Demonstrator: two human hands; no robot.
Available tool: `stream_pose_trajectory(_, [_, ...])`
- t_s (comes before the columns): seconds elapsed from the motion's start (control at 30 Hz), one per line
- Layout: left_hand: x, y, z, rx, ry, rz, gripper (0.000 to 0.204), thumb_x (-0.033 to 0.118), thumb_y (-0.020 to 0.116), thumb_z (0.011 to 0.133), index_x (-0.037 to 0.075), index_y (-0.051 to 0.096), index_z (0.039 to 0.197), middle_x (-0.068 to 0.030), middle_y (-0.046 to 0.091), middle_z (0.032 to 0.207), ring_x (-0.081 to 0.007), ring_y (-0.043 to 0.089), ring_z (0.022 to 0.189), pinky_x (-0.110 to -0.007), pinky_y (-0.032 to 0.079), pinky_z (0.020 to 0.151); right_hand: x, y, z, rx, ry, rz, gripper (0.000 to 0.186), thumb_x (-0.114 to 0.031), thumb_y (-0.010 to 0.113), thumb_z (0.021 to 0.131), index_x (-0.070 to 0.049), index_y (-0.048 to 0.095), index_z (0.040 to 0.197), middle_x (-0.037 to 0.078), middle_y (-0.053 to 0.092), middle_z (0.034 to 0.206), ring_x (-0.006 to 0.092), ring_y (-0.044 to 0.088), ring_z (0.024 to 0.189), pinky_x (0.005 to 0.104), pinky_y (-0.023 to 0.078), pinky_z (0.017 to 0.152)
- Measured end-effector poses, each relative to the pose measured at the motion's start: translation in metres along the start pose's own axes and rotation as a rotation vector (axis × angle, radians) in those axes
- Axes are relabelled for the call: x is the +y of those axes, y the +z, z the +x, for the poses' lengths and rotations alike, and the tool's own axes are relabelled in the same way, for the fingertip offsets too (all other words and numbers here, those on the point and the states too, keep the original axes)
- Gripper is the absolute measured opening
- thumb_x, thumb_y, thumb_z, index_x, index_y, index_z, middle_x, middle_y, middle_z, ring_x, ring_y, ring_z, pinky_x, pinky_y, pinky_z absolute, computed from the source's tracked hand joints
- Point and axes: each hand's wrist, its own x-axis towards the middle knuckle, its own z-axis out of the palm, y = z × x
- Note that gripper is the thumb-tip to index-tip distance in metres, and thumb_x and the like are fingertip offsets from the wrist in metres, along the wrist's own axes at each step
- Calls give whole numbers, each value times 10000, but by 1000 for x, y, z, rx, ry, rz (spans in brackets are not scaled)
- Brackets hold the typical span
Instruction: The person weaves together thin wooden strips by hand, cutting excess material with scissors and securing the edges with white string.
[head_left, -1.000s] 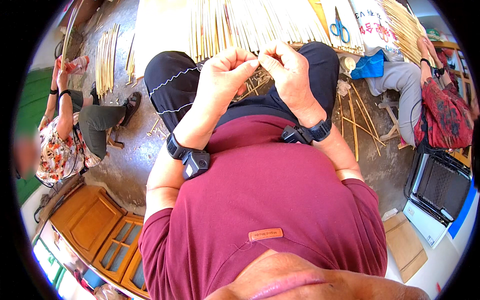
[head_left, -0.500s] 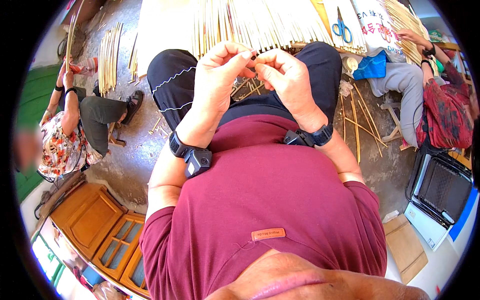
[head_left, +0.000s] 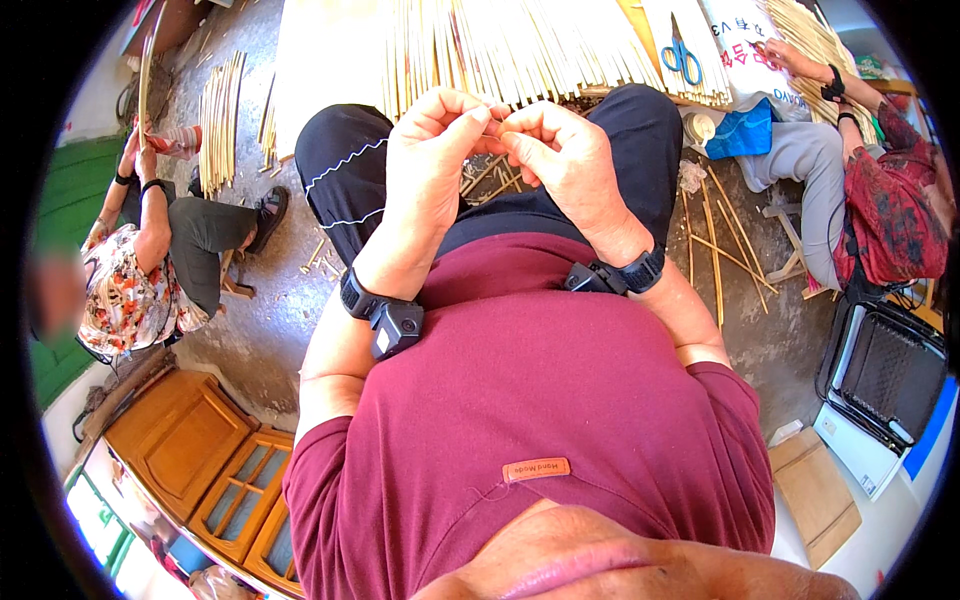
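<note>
My left hand and my right hand are raised close together above my lap, thumbs and forefingers pinched. Something very thin seems to run between the fingertips, too fine to name. A white wavy thread lies in two lines across my left trouser leg. Just beyond my hands, many thin pale sticks lie side by side on a work surface. Scissors with blue handles rest to their right.
On the left a seated person holds long sticks, with a bundle of sticks nearby. Another person sits at the right, reaching to more sticks. Loose sticks lie on the floor by my right knee. Wooden cabinet doors stand lower left.
My fingertips have shifted slightly, still pinched close together. The person at the right has moved an arm leftward over the white printed sack.
</note>
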Motion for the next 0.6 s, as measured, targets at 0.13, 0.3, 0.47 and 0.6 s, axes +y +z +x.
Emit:
stream_pose_trajectory(0.13, [1, 1, -1, 7, -1, -7, 49, 31, 562, 888, 5, 590, 858, -110, 654, 892, -128, 630, 743, -253, 536, 665, -2, 1, -1, -3, -4, -30, 66, -54, 609, 870, -4, 632, 907, -3, 622, 733, 22, 511, 583, 172, 427, 518])
stream_pose_trajectory(0.3, [1, -3, -2, -17, -12, 10, 46, 24, 547, 894, 14, 579, 862, -128, 644, 929, -163, 628, 811, -297, 545, 713, -2, 1, -1, 2, 0, -32, 63, -50, 612, 863, -4, 630, 902, -6, 614, 719, 22, 511, 581, 173, 424, 517])
stream_pose_trajectory(0.47, [1, -4, -1, -15, -9, 12, 47, 23, 544, 895, 12, 577, 863, -128, 643, 924, -161, 627, 800, -293, 545, 707, -2, 3, -1, 8, 5, -36, 61, -49, 616, 859, -4, 629, 898, -7, 609, 710, 21, 509, 580, 174, 422, 515])
stream_pose_trajectory(0.6, [1, -5, -1, -16, -9, 7, 48, 20, 545, 893, 11, 579, 861, -126, 643, 914, -153, 625, 777, -287, 544, 698, -2, 4, -1, 8, 4, -37, 59, -50, 619, 857, -3, 629, 892, -10, 603, 702, 19, 502, 579, 173, 415, 514])
